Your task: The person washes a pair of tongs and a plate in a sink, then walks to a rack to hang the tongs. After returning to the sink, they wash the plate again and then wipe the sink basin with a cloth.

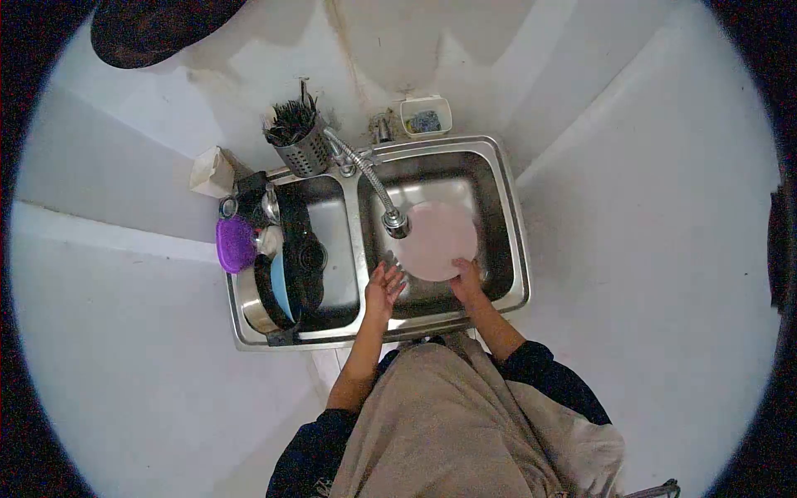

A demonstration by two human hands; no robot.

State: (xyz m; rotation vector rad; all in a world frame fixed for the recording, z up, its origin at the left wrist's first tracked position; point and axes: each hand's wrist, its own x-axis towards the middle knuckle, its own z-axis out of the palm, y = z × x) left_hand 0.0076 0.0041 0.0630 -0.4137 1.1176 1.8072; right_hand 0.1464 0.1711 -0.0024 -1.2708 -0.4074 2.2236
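Observation:
A pale pink plate (pixel 440 241) is held over the right basin of the steel sink (pixel 516 241). My right hand (pixel 467 280) grips its lower right rim, fingers closed on the edge. To the left of the plate, my left hand (pixel 384 290) has its fingers spread, with nothing in it that I can see. The faucet head (pixel 396 222) on its flexible metal neck hangs at the plate's left edge. Whether water is running cannot be made out.
At the left basin stand a steel pot (pixel 256 300), a light blue dish (pixel 283 286) and a purple container (pixel 236 245). Behind are a perforated cutlery holder (pixel 304 155) full of utensils and a white sponge box (pixel 440 129). Walls enclose the sink.

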